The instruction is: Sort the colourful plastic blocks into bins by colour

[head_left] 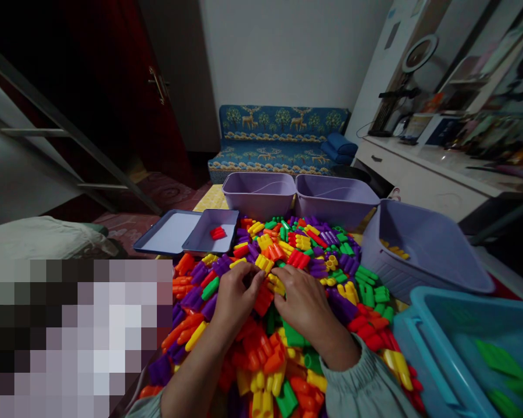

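A big heap of bullet-shaped plastic building blocks point(298, 260) in red, orange, yellow, green and purple spreads before me. My left hand point(239, 287) is closed, with thumb and forefinger pinching at a yellow block point(264, 263) over the middle of the heap. Close beside it, my right hand point(300, 293) has its fingers curled round another yellow block point(276, 284), partly hidden by the thumb and fingertips. An orange-red block point(264, 300) shows just below, between the two hands. Whether the two yellow blocks touch each other I cannot tell.
Two purple bins point(261, 200) point(337, 206) stand behind the heap. A third purple bin point(422, 261) holds some yellow blocks. At right, a blue tub point(412, 339) contains green blocks. A shallow tray point(196, 238) with red blocks sits at left beside a flat lid point(165, 229).
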The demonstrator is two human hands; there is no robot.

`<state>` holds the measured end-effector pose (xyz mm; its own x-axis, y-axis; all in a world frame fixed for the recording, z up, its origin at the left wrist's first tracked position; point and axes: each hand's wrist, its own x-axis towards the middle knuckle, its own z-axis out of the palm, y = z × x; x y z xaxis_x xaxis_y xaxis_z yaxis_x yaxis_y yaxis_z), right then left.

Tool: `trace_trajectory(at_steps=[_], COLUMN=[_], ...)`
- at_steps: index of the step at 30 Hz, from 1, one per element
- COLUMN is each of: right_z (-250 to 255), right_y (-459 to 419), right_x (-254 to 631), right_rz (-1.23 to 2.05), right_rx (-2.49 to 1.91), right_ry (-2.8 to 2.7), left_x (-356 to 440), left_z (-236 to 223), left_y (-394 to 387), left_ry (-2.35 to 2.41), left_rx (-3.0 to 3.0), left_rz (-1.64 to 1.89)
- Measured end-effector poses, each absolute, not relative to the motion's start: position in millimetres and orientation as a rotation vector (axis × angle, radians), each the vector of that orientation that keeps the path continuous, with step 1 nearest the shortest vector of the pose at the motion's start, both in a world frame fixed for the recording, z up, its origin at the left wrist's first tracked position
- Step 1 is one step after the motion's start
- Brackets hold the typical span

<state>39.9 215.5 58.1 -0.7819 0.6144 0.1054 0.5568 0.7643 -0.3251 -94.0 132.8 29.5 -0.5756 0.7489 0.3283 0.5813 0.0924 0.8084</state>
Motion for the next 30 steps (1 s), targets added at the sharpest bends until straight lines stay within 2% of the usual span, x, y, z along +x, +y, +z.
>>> trace_trajectory(at_steps=[4, 10, 20, 30], right_z=[60, 54, 52, 58], right_y=[214, 216, 219, 226], right_x=[39, 37, 36, 42], right_rz=[0.419, 0.414, 0.477, 0.613], right_rx=[-0.963, -0.966, -0.908, -0.932], right_ry=[-2.733, -2.717, -2.718, -2.660], left_x=[-96, -97, -95, -98], left_z=[22, 15, 24, 18], left_y=[135, 136, 135, 135], left_ry=[2.244, 2.309, 2.364, 2.167], left_rx=[1.450, 1.468, 1.450, 1.357], left_rz=[1.539, 1.338, 1.244, 1.416])
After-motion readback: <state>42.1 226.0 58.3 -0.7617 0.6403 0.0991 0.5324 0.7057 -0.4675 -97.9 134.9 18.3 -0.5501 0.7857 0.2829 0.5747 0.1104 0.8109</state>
